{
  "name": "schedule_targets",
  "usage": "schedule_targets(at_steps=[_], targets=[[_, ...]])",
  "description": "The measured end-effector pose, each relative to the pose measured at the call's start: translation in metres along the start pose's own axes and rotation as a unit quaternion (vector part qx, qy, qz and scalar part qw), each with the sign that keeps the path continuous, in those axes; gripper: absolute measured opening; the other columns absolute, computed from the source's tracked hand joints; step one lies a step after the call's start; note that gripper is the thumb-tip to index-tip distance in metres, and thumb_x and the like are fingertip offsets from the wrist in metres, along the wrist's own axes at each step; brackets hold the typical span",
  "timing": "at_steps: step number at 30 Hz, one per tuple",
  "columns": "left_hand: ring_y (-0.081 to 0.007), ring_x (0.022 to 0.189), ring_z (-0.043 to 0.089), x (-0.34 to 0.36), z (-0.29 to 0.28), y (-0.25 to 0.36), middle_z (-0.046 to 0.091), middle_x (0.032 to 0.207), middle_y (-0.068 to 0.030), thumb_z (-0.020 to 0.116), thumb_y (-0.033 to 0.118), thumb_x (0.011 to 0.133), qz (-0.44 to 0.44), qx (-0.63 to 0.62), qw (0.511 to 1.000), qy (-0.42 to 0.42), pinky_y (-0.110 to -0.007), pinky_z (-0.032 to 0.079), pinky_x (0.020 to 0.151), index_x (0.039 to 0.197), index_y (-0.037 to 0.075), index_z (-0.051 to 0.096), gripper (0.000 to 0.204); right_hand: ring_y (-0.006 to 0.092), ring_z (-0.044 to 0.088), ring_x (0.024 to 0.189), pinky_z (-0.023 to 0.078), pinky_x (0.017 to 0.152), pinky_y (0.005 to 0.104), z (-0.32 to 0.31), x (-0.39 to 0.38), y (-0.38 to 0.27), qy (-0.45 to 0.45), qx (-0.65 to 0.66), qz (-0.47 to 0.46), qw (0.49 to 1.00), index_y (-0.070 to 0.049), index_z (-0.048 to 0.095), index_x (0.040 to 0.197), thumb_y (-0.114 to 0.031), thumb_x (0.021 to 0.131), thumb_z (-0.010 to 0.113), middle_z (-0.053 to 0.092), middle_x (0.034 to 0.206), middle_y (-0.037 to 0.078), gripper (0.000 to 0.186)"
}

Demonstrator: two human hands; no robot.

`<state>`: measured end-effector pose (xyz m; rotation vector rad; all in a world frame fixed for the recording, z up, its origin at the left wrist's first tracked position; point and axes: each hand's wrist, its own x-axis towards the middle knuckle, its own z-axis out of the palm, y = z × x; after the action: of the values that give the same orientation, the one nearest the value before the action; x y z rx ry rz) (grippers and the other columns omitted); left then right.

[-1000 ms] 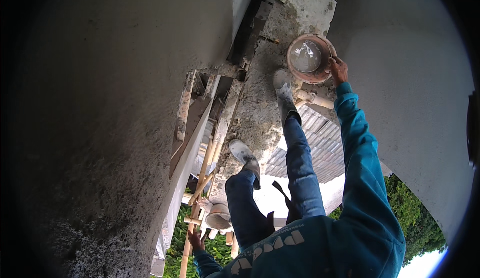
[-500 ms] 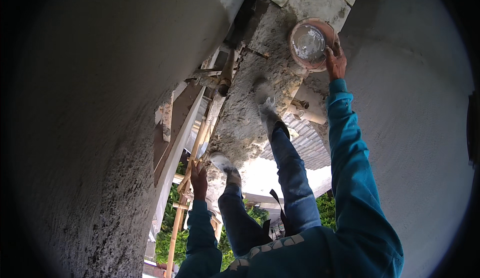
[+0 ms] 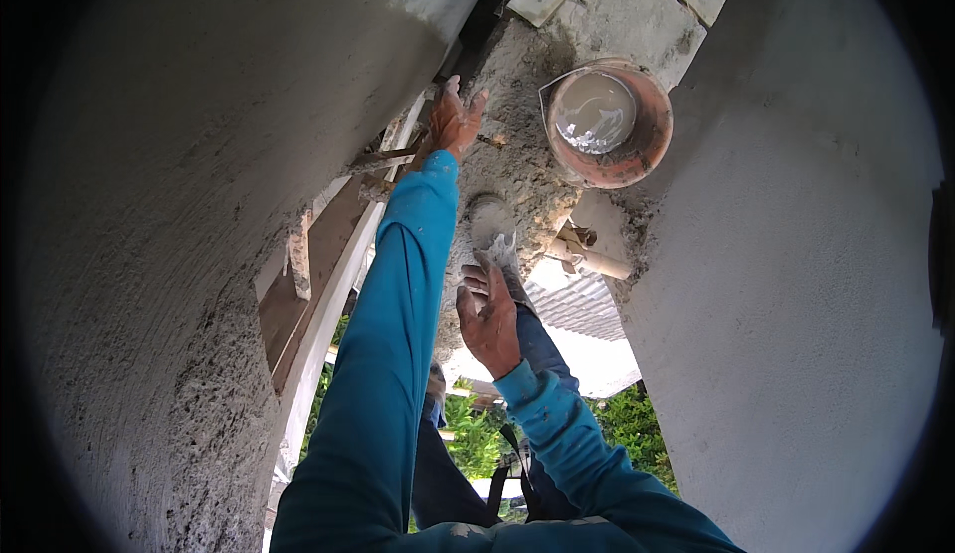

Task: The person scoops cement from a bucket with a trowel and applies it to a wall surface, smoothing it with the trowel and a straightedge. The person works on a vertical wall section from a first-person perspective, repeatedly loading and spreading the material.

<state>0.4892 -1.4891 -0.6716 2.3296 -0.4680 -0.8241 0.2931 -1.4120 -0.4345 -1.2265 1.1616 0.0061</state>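
Observation:
An orange-brown bucket (image 3: 652,130) with greyish liquid in it stands on the rough, mortar-covered ledge (image 3: 517,86), its wire handle resting over to the left. My left hand (image 3: 458,120) is stretched far forward, left of the bucket, over the gap beside the plastered wall. Its fingers are extended, and I see nothing in them. Closer to my body, my right hand (image 3: 489,322) hangs over my leg and boot with its fingers apart and nothing held. The boot (image 3: 502,250) is caked with grey mortar.
Plastered walls (image 3: 199,155) rise close on the left and on the right (image 3: 786,284). A bamboo pole (image 3: 592,255) sticks out under the ledge, above a corrugated roof (image 3: 577,309). A large drop shows greenery (image 3: 637,424) below. Pale slabs (image 3: 637,16) lie beyond the bucket.
My right hand has let go of the bucket and come back toward my body. My left hand has reached forward from beside the bamboo. The bucket's handle now lies on its left side.

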Motion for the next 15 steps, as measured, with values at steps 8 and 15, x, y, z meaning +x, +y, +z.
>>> schedule_targets(at_steps=[8,15], targets=[[-0.0432,0.126,0.042,0.129,0.073,0.052,0.04,0.137,-0.0301,0.078,0.045,0.074,0.103,0.068,0.991,0.044,-0.049,0.038,0.105,0.144,-0.004,0.026,0.1,0.0345,0.06,0.098,0.047,0.086,0.04,-0.015,0.033,-0.028,0.077,-0.053,-0.116,0.989,0.002,0.045,0.134,0.001,0.087,0.054,0.058,0.108,0.023,0.049],[-0.0416,0.127,0.042,0.166,0.097,0.079,0.041,0.135,-0.0293,0.08,0.042,0.073,0.114,0.12,0.986,-0.032,-0.048,0.038,0.106,0.147,-0.004,0.019,0.107,0.0376,0.06,0.095,0.049,0.082,0.0407,-0.048,0.049,-0.049,0.051,-0.157,-0.164,0.973,0.004,0.044,0.134,0.005,0.083,0.057,0.058,0.103,0.023,0.053]])
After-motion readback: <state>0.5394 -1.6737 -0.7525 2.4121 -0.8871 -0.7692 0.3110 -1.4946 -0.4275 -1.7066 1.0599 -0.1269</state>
